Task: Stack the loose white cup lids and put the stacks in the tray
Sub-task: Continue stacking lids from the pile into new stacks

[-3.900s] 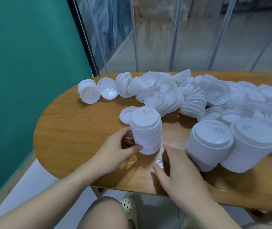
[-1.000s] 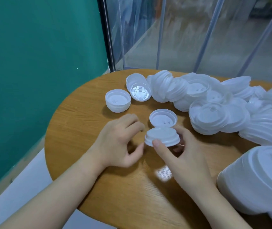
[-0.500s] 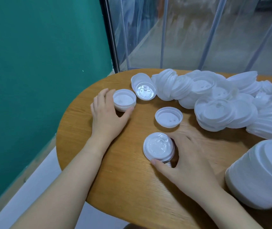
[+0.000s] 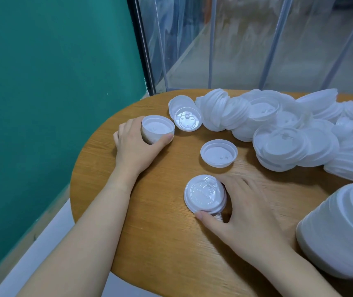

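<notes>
My left hand (image 4: 136, 146) grips a short stack of upside-down white lids (image 4: 157, 128) near the table's left end. My right hand (image 4: 244, 209) holds a small stack of lids (image 4: 204, 194) top side up, thumb and fingers curled round its rim, on the wooden table (image 4: 160, 243). A single lid (image 4: 218, 153) lies upside down between the two hands. A big heap of loose white lids (image 4: 278, 125) spreads across the back and right of the table. No tray is in view.
A tall stack of lids (image 4: 340, 230) lies on its side at the right edge, close to my right forearm. Another lid (image 4: 187, 120) leans against the heap by my left hand. A green wall stands left, clear plastic curtain strips behind.
My left hand has closed round the upside-down lids at the left end, thumb now against their side. My right hand still holds its small stack on the table.
</notes>
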Action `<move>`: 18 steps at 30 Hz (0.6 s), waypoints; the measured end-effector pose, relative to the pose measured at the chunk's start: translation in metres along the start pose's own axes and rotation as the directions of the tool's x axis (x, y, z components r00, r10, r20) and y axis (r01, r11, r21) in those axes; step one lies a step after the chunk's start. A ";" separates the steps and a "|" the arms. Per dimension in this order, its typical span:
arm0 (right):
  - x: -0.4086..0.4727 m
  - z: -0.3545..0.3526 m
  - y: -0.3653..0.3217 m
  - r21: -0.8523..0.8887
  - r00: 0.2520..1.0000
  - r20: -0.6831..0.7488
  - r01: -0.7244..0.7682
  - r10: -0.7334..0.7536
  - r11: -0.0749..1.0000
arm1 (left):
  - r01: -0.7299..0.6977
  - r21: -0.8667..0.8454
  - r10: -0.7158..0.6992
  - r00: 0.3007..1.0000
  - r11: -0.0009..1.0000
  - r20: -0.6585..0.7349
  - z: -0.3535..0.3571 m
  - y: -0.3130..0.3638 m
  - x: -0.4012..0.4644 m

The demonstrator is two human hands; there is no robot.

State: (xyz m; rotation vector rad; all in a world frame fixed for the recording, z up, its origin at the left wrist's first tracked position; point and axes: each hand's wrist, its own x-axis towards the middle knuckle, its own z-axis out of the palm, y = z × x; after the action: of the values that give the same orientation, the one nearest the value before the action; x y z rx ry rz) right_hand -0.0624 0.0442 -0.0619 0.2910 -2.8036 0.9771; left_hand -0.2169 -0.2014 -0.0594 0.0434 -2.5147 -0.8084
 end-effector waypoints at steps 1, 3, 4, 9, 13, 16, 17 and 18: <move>0.000 0.000 0.000 0.001 1.000 -0.001 0.002 -0.002 1.000 | 0.000 0.001 0.000 1.000 1.000 -0.003 -0.001 0.000 0.000; 0.000 0.000 0.001 0.001 1.000 0.005 0.005 -0.005 1.000 | 0.004 0.006 -0.004 1.000 1.000 -0.001 -0.002 -0.001 0.000; 0.001 0.000 0.001 0.000 1.000 0.009 0.009 -0.009 1.000 | 0.004 -0.006 -0.004 1.000 1.000 -0.005 -0.003 -0.001 0.000; 0.001 -0.001 0.002 -0.004 1.000 0.020 0.015 -0.015 1.000 | -0.106 -0.179 0.094 0.993 0.978 -0.071 -0.017 0.010 -0.014; 0.001 -0.001 0.004 0.017 1.000 -0.004 0.010 -0.009 1.000 | -0.403 -0.133 0.409 0.912 0.906 0.021 -0.029 0.018 -0.041; 0.001 -0.001 0.005 0.025 1.000 -0.007 0.004 -0.004 1.000 | -0.579 -0.120 0.588 0.807 0.806 0.058 -0.035 0.010 -0.057; 0.002 -0.001 0.005 0.018 1.000 -0.010 0.006 -0.006 1.000 | -0.602 -0.134 0.614 0.786 0.787 0.077 -0.036 0.010 -0.061; 0.002 0.000 0.005 0.011 1.000 -0.010 0.008 -0.008 1.000 | -0.607 -0.148 0.622 0.776 0.781 0.100 -0.037 0.010 -0.064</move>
State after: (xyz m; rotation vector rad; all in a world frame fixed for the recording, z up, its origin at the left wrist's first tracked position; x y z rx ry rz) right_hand -0.0652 0.0481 -0.0645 0.2972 -2.7875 0.9894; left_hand -0.1420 -0.2014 -0.0564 -0.8670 -2.3645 -0.6729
